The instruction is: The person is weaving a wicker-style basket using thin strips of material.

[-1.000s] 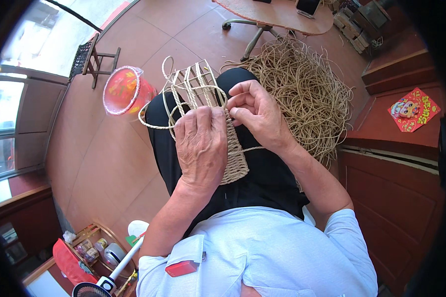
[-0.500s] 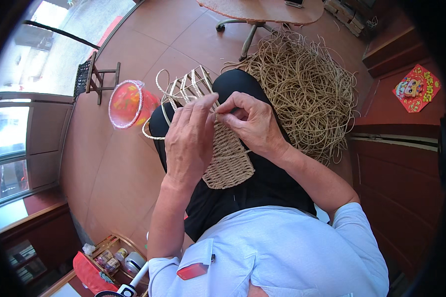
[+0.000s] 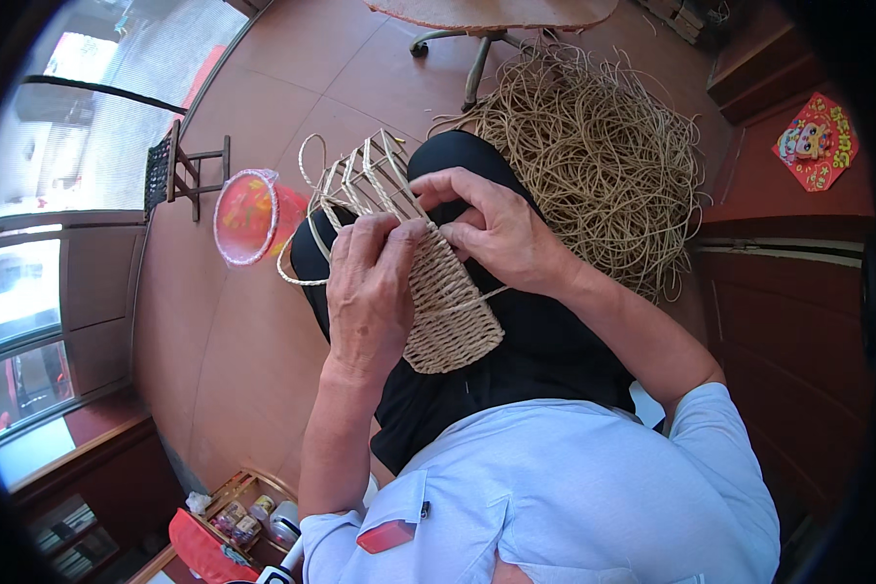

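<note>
Black trousers (image 3: 574,360) under woven piece (image 3: 457,336), its bare ribs (image 3: 365,180) toward 11 o'clock. Left hand (image 3: 365,292) clasps its left side; right hand (image 3: 501,234) at its 1 o'clock edge, forefinger extended; cannot tell what it pinches. Likely mid-weave; next move wants steady ribs, snug row. Cord heap (image 3: 603,165) beyond, 1 o'clock.

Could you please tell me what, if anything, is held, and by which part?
A tan, tapering woven-cord piece: the left hand holds its left side, near the unwoven end; the right hand is at its right edge, grip unclear.
</note>
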The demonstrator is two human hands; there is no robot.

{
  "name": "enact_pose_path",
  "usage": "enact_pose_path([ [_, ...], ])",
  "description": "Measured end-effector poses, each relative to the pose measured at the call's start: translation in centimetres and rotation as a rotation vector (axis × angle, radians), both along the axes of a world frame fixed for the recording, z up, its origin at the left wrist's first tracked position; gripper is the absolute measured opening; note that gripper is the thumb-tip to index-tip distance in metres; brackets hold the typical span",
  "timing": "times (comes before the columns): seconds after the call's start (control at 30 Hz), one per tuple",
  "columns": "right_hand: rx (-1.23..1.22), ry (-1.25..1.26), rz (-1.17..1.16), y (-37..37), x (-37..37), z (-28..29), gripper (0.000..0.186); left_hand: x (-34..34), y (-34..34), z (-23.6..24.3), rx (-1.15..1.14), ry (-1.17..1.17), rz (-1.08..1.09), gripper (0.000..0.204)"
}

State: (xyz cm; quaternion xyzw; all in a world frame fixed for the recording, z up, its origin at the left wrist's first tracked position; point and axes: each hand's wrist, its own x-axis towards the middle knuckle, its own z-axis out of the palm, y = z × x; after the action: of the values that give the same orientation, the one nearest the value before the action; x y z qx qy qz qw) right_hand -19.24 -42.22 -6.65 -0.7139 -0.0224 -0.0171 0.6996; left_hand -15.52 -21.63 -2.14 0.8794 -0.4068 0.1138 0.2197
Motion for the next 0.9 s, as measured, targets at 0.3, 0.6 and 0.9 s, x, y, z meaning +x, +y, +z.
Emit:
enact_pose_path([
  [0.3, 0.004, 0.065, 0.072, -0.2, 0.6, 0.9, 0.068, 0.3, -2.1, 0.3, -0.043, 0.022, -0.017, 0.042],
  [0.6, 0.155, 0.173, -0.187, 1.4, 0.0, 0.2, 0.054, -0.8, -0.4, 0.4, -0.483, 0.275, 0.176, 0.036],
  [0.9, 0.847, 0.513, -0.121, -1.8, 0.4, 0.5, 0.031, -2.3, 6.2, -1.0, -0.905, 0.665, 0.387, 0.021],
])
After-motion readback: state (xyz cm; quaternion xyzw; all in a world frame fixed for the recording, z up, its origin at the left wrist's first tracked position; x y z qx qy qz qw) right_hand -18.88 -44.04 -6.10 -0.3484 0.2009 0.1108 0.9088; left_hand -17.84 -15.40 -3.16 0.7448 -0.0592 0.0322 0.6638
